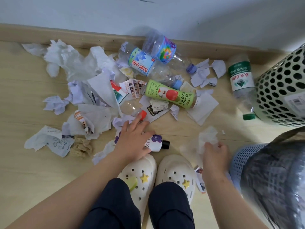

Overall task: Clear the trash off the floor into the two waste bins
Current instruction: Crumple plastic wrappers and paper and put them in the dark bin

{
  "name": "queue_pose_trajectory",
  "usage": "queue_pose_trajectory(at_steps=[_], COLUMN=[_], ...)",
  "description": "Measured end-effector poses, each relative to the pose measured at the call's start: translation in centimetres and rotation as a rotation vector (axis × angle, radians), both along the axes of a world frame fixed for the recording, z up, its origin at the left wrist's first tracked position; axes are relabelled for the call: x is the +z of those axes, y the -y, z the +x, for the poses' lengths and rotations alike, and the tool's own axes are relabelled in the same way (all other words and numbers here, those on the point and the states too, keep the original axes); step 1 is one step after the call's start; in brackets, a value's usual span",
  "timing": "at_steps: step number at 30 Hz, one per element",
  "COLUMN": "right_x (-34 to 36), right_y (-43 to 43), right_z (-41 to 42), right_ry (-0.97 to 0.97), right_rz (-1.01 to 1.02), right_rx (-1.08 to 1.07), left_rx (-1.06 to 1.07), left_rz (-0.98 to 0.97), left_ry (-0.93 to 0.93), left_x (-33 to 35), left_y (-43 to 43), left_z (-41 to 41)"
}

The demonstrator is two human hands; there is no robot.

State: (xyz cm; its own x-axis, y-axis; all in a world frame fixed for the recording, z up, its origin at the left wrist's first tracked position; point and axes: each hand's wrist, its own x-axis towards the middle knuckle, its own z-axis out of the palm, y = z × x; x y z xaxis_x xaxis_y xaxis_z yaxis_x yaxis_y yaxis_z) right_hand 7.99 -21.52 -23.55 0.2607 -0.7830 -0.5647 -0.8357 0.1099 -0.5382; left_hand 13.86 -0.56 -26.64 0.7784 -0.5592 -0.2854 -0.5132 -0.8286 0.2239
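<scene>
Floor (33,171): pale wood boards, meeting a wood skirting board (49,34) and white wall (82,12) at the far side.
Trash: crumpled paper (92,68) and plastic bottles (145,61), strewn centre and left.
Green bin (280,90): far right.
Blue bin (239,161): near right, lined.
My left hand (133,142): grasping a small white bottle (154,142) on the floor.
My right hand (214,154): pinching a tissue wad (208,138).

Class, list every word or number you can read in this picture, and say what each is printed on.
"100%HPP" and "富士苹果汁": green-label juice bottle.
"农夫山泉": green-capped water bottle.
"迎驾山泉": blue-label water bottle.
"UX", partly covered: small white bottle under the left hand.
Receipt and bin sticker: too small to read.
</scene>
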Motion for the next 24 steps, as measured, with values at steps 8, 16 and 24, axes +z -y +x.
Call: queue_pose_trajectory(at_steps=[8,16,24], right_x=[-1.3,2.0,3.2], right_y=[-2.2,-1.7,-2.1], right_z=[-0.9,-0.1,-4.2], right_ry=[0.023,0.252,0.400], right_rz=[0.132,0.079,-0.042], right_rx=[-0.025,0.060,0.024], left_rx=[0.242,0.464,0.316], left_rz=[-0.139,-0.204,-0.333], left_ry=[0.171,0.148,0.055], left_x=[1.2,1.1,1.8], left_y=[-0.1,-2.4,0.7], left_z=[-0.1,-3.5,-3.3])
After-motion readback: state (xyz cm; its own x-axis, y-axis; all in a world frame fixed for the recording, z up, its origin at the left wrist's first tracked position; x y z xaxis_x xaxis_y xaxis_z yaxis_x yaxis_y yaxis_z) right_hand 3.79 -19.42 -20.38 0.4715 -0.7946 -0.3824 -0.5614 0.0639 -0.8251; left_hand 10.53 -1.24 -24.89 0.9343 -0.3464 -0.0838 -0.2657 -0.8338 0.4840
